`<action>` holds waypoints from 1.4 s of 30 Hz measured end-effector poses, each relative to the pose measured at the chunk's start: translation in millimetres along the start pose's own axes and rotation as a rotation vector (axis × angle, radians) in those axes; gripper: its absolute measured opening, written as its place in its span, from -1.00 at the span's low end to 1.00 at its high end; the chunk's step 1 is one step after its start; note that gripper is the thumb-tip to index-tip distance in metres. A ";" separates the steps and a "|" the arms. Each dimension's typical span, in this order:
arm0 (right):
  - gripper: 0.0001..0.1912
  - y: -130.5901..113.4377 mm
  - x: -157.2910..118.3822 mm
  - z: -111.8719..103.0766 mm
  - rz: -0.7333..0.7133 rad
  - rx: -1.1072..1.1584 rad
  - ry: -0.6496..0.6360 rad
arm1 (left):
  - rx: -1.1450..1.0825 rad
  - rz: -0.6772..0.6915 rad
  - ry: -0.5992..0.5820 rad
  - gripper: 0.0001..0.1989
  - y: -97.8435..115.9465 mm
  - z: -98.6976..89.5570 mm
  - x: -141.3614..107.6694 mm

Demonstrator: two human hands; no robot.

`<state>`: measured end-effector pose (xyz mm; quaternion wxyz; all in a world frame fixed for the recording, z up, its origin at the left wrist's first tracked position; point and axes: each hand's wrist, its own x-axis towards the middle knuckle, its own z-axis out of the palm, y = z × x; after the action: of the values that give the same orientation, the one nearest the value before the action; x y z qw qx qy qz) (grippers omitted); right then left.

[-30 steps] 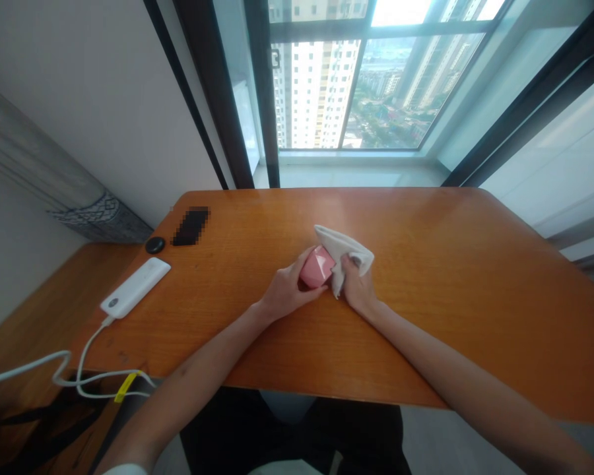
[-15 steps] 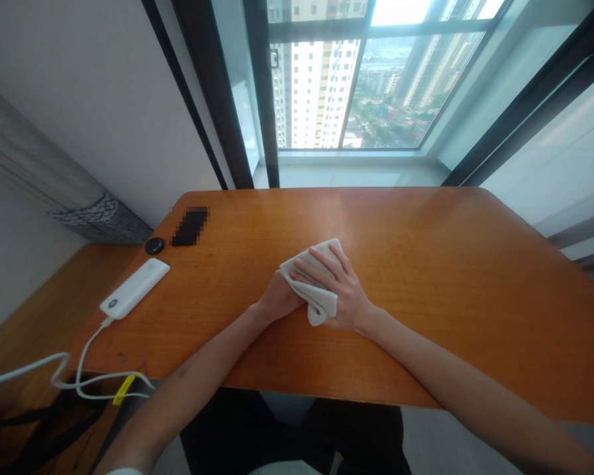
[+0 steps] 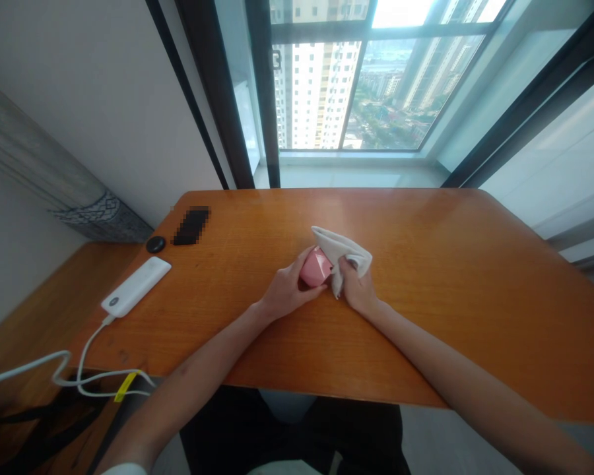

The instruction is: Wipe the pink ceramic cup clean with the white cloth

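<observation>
A small pink faceted object (image 3: 315, 268) is held by my left hand (image 3: 286, 289), its thumb and fingers curved around the left side. Just to the right, my right hand (image 3: 360, 288) grips a folded white cloth (image 3: 344, 247). The cloth fans out above the fingers, and its left part is against or very close to the pink object. Both hands are over the middle of the orange-brown wooden table (image 3: 440, 290).
A white power bank (image 3: 136, 287) with a white cable (image 3: 86, 349) lies at the table's left side. Behind it are a round black object (image 3: 155, 245) and a pixelated dark item (image 3: 191, 225). A window (image 3: 346, 92) is beyond the far edge.
My right hand has moved right with the cloth, off my left hand, and now bunches it instead of lying flat on it. The pink object, hidden before, has come into view.
</observation>
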<state>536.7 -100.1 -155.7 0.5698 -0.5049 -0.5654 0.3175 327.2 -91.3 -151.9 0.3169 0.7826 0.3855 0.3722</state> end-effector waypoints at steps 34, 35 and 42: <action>-0.23 -18.9 1.6 -2.0 -0.816 -0.571 -0.246 | -0.064 0.223 0.423 -0.67 1.0 -10.8 2.2; -0.24 -18.4 2.0 -1.7 -0.823 -0.569 -0.232 | -0.127 0.248 0.535 -0.71 8.7 -15.2 5.8; -0.30 -18.1 3.0 -1.4 -0.859 -0.552 -0.172 | -0.577 0.416 0.221 -0.53 145.2 -57.1 -40.2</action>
<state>534.8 -102.9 -137.6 0.4459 -0.3308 -0.8291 -0.0657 316.2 -186.0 -22.0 0.3986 0.6776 0.1295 0.6044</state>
